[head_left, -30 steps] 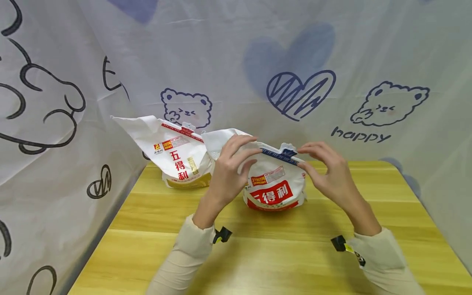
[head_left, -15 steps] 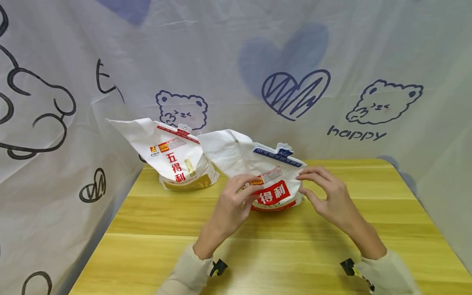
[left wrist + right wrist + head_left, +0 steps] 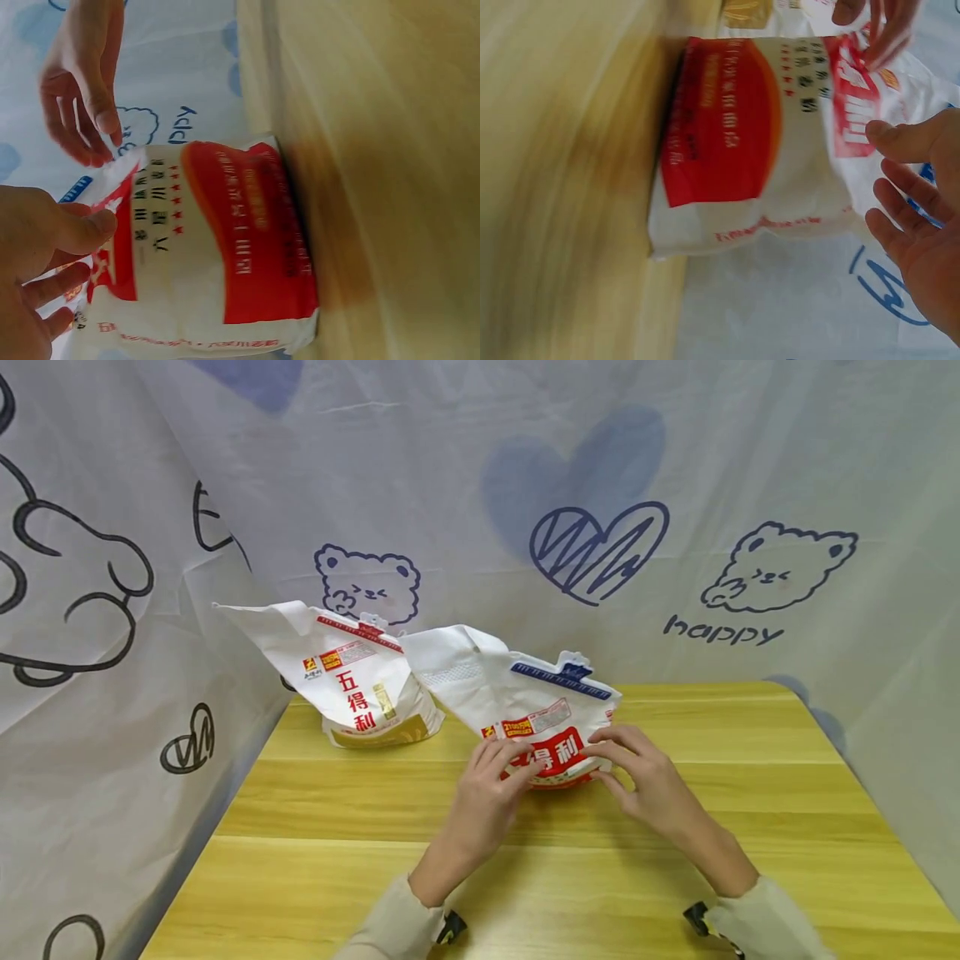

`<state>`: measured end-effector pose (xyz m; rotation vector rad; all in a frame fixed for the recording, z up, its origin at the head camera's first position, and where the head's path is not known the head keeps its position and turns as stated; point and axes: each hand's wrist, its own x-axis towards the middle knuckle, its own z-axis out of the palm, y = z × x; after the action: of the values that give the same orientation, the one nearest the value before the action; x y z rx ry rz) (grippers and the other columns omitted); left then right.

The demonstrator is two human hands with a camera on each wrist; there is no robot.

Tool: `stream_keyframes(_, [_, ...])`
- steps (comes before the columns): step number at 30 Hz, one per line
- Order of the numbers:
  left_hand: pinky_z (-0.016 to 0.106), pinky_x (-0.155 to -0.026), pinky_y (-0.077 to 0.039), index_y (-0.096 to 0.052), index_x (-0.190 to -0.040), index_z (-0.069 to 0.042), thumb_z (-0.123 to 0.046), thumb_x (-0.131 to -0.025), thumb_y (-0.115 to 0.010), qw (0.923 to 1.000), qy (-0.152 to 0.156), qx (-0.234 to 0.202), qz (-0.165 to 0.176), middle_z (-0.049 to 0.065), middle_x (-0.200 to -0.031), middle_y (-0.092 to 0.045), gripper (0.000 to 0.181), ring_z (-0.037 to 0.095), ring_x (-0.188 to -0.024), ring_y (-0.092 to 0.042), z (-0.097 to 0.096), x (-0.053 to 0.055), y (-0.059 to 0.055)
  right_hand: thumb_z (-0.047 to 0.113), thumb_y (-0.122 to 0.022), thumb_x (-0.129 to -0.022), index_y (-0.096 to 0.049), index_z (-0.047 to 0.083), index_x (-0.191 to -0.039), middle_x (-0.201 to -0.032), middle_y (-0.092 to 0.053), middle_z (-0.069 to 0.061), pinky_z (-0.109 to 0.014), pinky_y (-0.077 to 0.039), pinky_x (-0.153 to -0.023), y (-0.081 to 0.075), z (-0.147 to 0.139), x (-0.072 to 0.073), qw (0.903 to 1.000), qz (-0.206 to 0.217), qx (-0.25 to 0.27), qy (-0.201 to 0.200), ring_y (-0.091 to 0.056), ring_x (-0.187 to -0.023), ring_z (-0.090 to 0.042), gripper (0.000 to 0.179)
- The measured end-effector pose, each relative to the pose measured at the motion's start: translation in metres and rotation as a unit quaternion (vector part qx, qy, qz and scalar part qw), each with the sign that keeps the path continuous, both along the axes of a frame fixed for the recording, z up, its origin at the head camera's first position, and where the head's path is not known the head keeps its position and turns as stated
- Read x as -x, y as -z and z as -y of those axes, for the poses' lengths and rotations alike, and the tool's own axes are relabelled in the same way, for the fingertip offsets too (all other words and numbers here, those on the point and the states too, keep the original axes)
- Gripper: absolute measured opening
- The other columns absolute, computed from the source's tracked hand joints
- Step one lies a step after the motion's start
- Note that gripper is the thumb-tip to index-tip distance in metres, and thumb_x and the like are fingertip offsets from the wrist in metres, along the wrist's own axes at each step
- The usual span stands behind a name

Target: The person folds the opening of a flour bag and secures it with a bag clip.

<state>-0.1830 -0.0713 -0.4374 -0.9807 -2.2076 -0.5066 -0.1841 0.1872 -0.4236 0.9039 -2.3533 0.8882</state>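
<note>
A white flour bag [image 3: 551, 706] with a red label stands on the table, its top folded over and held by a blue sealing clip [image 3: 558, 678]. Low on the bag's front, my left hand [image 3: 486, 797] rests its loosely bent fingers at the left side of the label. My right hand [image 3: 652, 783] is at the bag's lower right, fingers spread and relaxed. The right wrist view shows that palm beside the bag, gripping nothing. In the left wrist view the bag's front [image 3: 195, 240] shows red and cream print, with the left thumb lying near its upper part.
A second white flour bag [image 3: 375, 693], closed with a red clip [image 3: 360, 632], stands behind and to the left. The wooden table [image 3: 315, 893] reaches a printed cloth backdrop [image 3: 480, 568] at the back and left.
Both hands have come down from the blue clip's level to the bag's lower front and moved closer together. The clipped bag stays about where it was; the view shifted slightly.
</note>
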Motion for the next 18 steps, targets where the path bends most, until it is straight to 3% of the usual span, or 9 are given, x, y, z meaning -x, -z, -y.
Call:
stream_keyframes(3, [0.045, -0.111, -0.041, -0.078, -0.111, -0.014, 0.002, -0.079, -0.081, 0.9996, -0.017, 0.018, -0.012, 0.01, -0.128, -0.066, 0.036, 0.029, -0.12, -0.059, -0.004, 0.002, 0.004, -0.011, -0.084, -0.075, -0.072, 0.007, -0.114, -0.124, -0.062, -0.012, -0.048, -0.055, -0.096, 0.004, 0.002, 0.0, 0.9996, 0.0, -0.027, 0.005, -0.057, -0.12, -0.03, 0.044])
stream_keyframes(11, [0.047, -0.106, -0.044, -0.076, -0.106, -0.018, -0.002, -0.08, -0.076, 0.995, -0.041, 0.033, -0.085, 0.009, -0.125, -0.065, 0.03, 0.03, -0.114, -0.06, -0.009, 0.013, 0.021, -0.018, -0.081, -0.073, -0.073, 0.006, -0.112, -0.122, -0.061, -0.013, -0.048, -0.056, -0.093, 0.019, 0.007, 0.005, 0.9975, -0.044, -0.054, 0.014, -0.057, -0.115, -0.031, 0.047])
stream_keyframes(18, [0.048, -0.105, -0.044, -0.076, -0.104, -0.016, -0.002, -0.086, -0.065, 0.9933, -0.04, 0.014, -0.107, 0.009, -0.123, -0.066, 0.026, 0.03, -0.113, -0.06, -0.011, 0.02, 0.029, -0.009, -0.078, -0.083, -0.07, 0.005, -0.108, -0.12, -0.062, -0.013, -0.049, -0.052, -0.1, 0.029, 0.014, 0.013, 0.994, -0.073, -0.076, 0.029, -0.058, -0.113, -0.032, 0.03])
